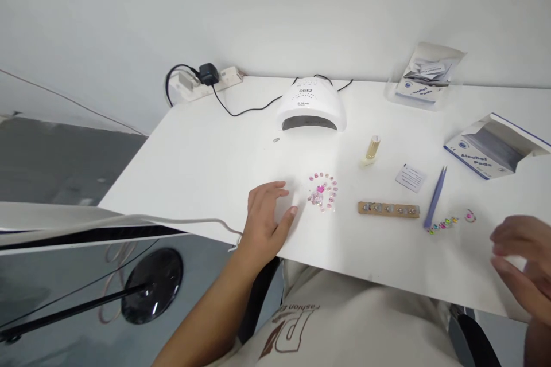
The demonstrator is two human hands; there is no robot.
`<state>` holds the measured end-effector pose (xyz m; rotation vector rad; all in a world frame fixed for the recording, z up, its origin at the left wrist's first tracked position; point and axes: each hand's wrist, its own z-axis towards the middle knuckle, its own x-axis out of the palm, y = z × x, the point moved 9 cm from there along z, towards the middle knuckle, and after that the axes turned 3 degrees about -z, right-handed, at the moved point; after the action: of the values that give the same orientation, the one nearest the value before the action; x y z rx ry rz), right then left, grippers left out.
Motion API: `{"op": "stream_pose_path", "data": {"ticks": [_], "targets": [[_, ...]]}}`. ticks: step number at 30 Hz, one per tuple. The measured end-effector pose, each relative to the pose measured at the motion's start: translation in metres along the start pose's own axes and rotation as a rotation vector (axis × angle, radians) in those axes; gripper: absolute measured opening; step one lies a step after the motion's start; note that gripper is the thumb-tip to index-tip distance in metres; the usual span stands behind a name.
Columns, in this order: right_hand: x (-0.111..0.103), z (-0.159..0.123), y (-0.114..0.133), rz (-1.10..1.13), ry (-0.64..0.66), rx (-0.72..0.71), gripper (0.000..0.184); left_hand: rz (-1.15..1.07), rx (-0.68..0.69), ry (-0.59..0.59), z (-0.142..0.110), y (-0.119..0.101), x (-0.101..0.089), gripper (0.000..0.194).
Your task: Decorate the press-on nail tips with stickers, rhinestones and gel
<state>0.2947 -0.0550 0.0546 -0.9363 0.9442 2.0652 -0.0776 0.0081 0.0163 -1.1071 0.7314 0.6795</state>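
My left hand (267, 219) lies flat on the white table (206, 160) near its front edge, fingers spread and empty. Just right of it sits a small ring of pink and clear nail gems (322, 190). My right hand (523, 264) hovers at the right edge of the view, blurred, fingers loosely apart and holding nothing I can see. Between the hands lie a wooden strip with several nail tips (388, 209), blue tweezers (435, 197) and a row of coloured gems (443, 223). A small gold-capped bottle (372, 149) stands behind them.
A white nail lamp (310, 105) sits at the back, its cable running to a power strip (206, 80). Alcohol pad boxes (486, 152) and a clear packet (424, 77) are at the right. A small pad sachet (410, 177) lies nearby. A lamp stand (150, 284) is on the floor left.
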Motion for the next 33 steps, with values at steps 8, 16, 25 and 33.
{"op": "stream_pose_path", "data": {"ticks": [8, 16, 25, 33], "targets": [[0.053, 0.033, -0.054, -0.353, 0.428, -0.194, 0.03, 0.086, 0.006, 0.386, 0.008, 0.002, 0.038, 0.077], [0.078, 0.032, -0.059, -0.267, 0.46, -0.205, 0.035, 0.166, 0.037, 0.508, 0.015, 0.005, 0.058, 0.078], [0.076, 0.037, -0.059, -0.252, 0.446, -0.222, 0.025, 0.078, 0.095, 0.333, 0.014, 0.002, 0.049, 0.074], [0.075, 0.039, -0.052, -0.309, 0.442, -0.259, 0.023, -0.286, 0.015, 0.214, 0.013, 0.007, 0.041, 0.052]]}}
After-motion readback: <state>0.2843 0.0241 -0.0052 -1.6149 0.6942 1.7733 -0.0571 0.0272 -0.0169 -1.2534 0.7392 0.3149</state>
